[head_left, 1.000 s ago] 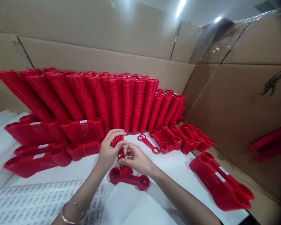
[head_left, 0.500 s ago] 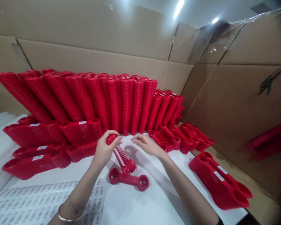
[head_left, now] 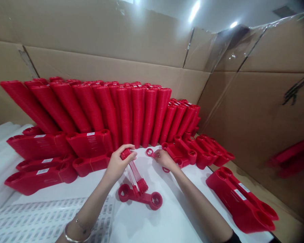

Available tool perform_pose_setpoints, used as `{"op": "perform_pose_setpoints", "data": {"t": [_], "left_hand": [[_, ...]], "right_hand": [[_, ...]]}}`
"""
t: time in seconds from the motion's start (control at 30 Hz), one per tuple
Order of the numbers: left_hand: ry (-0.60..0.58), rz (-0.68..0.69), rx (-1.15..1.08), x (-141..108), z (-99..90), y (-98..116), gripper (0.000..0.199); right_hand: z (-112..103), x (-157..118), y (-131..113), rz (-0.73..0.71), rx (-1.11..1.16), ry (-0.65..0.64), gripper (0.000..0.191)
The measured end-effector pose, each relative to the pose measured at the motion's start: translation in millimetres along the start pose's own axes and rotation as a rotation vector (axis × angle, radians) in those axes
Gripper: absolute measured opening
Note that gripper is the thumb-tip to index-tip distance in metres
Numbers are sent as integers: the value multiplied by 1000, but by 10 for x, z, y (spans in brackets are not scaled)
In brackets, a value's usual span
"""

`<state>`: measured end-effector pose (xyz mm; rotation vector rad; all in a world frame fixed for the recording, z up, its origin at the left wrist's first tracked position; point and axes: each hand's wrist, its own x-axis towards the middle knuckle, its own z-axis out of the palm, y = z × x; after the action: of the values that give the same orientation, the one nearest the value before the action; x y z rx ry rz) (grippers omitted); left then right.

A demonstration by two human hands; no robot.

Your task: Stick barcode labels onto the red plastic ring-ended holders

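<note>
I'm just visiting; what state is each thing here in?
Left hand: closed on the held red pieces
Held red pieces: bunched in the hand, spread below
Right hand: fingers at the loose red piece, grip unclear
Loose red piece: partly covered by the hand
Short red stack: lying on the white table
Tall red stacks: standing close together
Printed sheet: lying flat
Ceiling light: lit

White table (head_left: pixel 128 224) — tall red stacks (head_left: pixel 136 116), short stack (head_left: pixel 143 199), printed sheet (head_left: pixel 53 219)

Upright stacks (head_left: pixel 137 118) behind a central stack (head_left: pixel 145 199) on the table (head_left: pixel 177 217), sheet (head_left: pixel 53 216) front left, paired stacks (head_left: pixel 239 202) far right.
</note>
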<state>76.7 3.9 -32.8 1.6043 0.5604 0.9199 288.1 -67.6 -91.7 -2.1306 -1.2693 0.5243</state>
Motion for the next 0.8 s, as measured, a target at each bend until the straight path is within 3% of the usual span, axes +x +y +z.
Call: {"op": "perform_pose_setpoints", "data": {"t": [0.23, 0.4, 0.67, 0.8], "left_hand": [[135, 45, 75, 19, 6, -16, 36], [101, 143, -56, -33, -6, 131, 43], [107, 184, 151, -105, 41, 250, 39], [240, 187, 96, -113, 78, 238, 39]], "right_hand": [[-237, -364, -557, -198, 493, -293, 30], [-173, -533, -770, -141, 1092, -433, 39], [-134, -625, -903, -120, 1233, -335, 31], [-168, -672, -946, -254, 1005, -30, 19]]}}
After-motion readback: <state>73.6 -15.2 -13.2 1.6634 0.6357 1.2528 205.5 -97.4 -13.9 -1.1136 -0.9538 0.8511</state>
